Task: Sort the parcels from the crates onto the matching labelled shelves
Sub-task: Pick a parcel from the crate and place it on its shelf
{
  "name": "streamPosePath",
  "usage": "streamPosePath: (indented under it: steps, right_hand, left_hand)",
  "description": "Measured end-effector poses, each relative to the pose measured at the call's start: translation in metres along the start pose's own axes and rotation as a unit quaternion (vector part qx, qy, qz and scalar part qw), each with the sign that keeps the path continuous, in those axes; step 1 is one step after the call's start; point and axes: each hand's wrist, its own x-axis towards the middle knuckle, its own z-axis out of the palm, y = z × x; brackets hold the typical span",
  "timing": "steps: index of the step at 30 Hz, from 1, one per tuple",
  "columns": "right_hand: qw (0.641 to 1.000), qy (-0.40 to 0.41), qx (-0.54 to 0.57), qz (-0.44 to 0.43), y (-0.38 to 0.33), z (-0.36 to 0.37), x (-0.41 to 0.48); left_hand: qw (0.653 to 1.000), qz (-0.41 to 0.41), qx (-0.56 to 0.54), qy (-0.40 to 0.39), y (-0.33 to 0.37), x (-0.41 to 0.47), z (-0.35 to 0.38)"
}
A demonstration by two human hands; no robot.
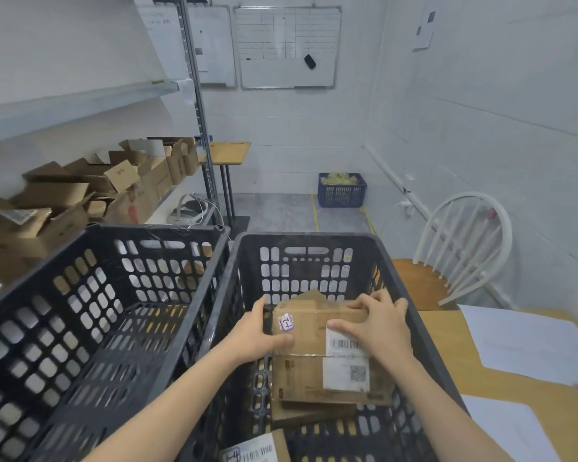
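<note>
Head view, sole cam: both hands reach into the black crate on the right (314, 241). L hand (261, 331) grips the left edge of a flat cardboard parcel (301, 371), thumb on the top face, fingers curled round the far corner. R hand (381, 328) holds the right side, fingers hooked over the far edge, thumb pressed on the white shipping label (346, 365). Parcel sits inside the R crate, towards its far half, over a second flat carton (314, 413); cannot tell whether it is lifted clear of that carton. Purple-edged sticker (286, 321) near the parcel's top-left corner reads approx. "1-2". Third parcel (254, 451) at the near end of the crate, label marked "1-4". Black crate on the left (147, 235) stands just beside the R crate, rims nearly touching. Metal shelf unit (201, 128) on the left holds open cardboard boxes (80, 191). Whiteboard (287, 45) on far wall, blue basket (342, 191) on the floor below it. White chair (464, 248) and wooden table (447, 345) with paper sheets (521, 338) on the right.
</note>
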Motion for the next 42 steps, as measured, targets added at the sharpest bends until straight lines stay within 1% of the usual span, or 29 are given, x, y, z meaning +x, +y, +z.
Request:
streamPosePath:
  steps: [2,4,7,10,12,13,14,16,18,21,23,26,28,32,35,37,38,42]
  right_hand:
    - [0.999,-0.007,-0.029,0.019,0.0,0.002,0.0]
    - [0.998,-0.024,-0.045,0.028,0.001,0.002,-0.001]
    - [0.993,-0.091,-0.074,0.015,0.004,0.004,-0.003]
    - [0.978,-0.164,-0.129,0.006,0.003,0.006,-0.007]
    - [0.962,-0.206,-0.182,-0.01,0.001,0.015,-0.01]
    - [0.957,-0.22,-0.19,-0.022,0.002,0.02,-0.011]
    - [0.956,-0.235,-0.171,-0.028,0.003,0.025,-0.012]
    - [0.957,-0.283,-0.065,-0.021,0.002,0.032,-0.015]
    - [0.949,-0.314,0.024,-0.019,0.002,0.036,-0.016]
    - [0.95,-0.302,0.071,-0.022,0.001,0.037,-0.017]
    - [0.953,-0.288,0.09,-0.013,0.0,0.04,-0.019]
    - [0.962,-0.256,0.096,0.007,-0.001,0.047,-0.019]
    - [0.965,-0.237,0.108,0.015,-0.001,0.051,-0.019]
    - [0.971,-0.203,0.124,0.029,0.001,0.053,-0.019]
    - [0.976,-0.18,0.111,0.061,0.003,0.054,-0.019]
    - [0.976,-0.174,0.106,0.07,0.002,0.054,-0.02]
    - [0.977,-0.173,0.105,0.067,0.002,0.055,-0.021]
    - [0.981,-0.171,0.084,0.048,0.002,0.055,-0.022]
  left_hand:
    - [0.997,-0.037,-0.011,-0.061,0.0,-0.001,0.004]
    - [0.995,-0.043,-0.024,-0.083,-0.002,0.0,0.006]
    - [0.996,-0.045,-0.055,-0.048,-0.002,0.004,0.002]
    - [0.997,-0.027,-0.073,-0.004,-0.002,0.006,-0.006]
    - [0.997,-0.019,-0.077,-0.008,-0.003,0.008,-0.006]
    - [0.997,-0.018,-0.068,-0.018,-0.004,0.007,-0.005]
    - [0.998,-0.014,-0.047,-0.026,-0.004,0.006,-0.002]
    - [1.0,0.004,0.003,-0.03,-0.003,0.003,0.0]
    - [0.999,0.03,0.023,-0.022,-0.002,0.001,0.0]
    - [0.995,0.083,0.051,-0.016,-0.002,0.001,0.002]
    - [0.987,0.106,0.114,-0.03,-0.004,0.002,0.007]
    - [0.964,0.096,0.238,-0.069,-0.009,0.001,0.014]
    - [0.957,0.079,0.269,-0.078,-0.013,-0.001,0.019]
    - [0.969,0.003,0.231,-0.092,-0.013,-0.005,0.027]
    - [0.971,-0.042,0.189,-0.138,-0.014,-0.003,0.028]
    - [0.971,-0.036,0.168,-0.164,-0.016,-0.001,0.029]
    - [0.972,-0.031,0.164,-0.165,-0.016,-0.001,0.029]
    - [0.982,-0.016,0.143,-0.123,-0.017,0.001,0.029]
